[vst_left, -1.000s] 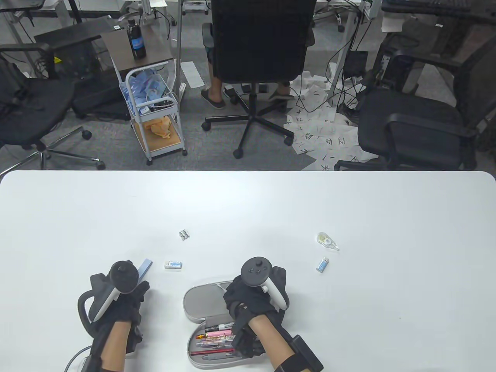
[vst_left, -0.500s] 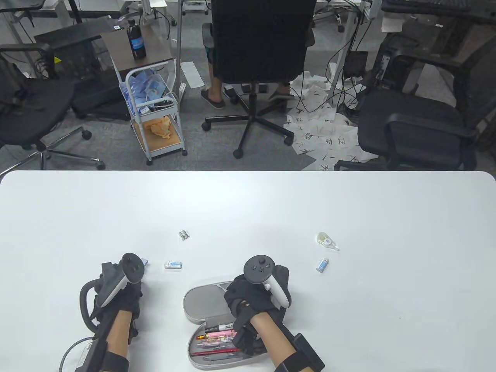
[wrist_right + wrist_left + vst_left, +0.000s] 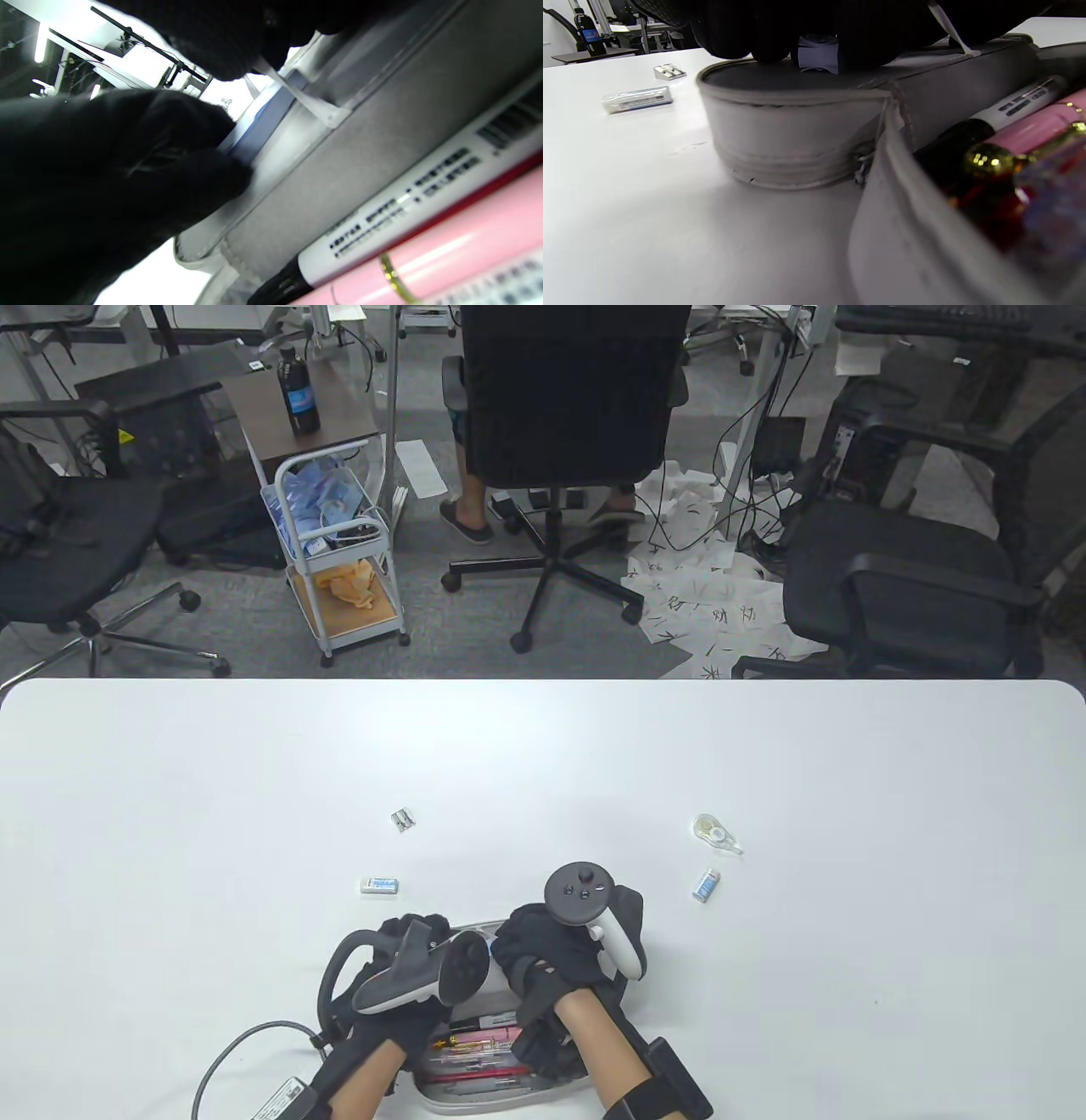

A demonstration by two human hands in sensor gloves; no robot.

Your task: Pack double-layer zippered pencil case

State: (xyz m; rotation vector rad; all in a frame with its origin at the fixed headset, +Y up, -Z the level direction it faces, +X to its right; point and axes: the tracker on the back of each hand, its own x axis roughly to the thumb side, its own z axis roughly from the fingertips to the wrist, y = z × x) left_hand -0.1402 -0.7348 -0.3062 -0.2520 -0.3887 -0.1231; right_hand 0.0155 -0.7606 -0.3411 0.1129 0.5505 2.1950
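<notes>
Now both grips clenched: left hand point(image 3: 407, 976) and right hand point(image 3: 551, 959) on blue ruler point(image 3: 258, 123).

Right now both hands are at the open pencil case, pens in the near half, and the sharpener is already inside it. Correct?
Not the sharpener: the table view shows it lying on the table, beyond the pencil case. Both the left hand and right hand are at the case, with pens in its near half.

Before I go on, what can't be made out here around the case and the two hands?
- Blue strip: table view hides it under the left hand; wrist views show only slivers between fingers.
- Upper half of the pencil case: its inside is covered by both hands in the table view.
- Right hand: grip unclear, tracker above.
- Pens: arms overlap them; labels blurred.
</notes>
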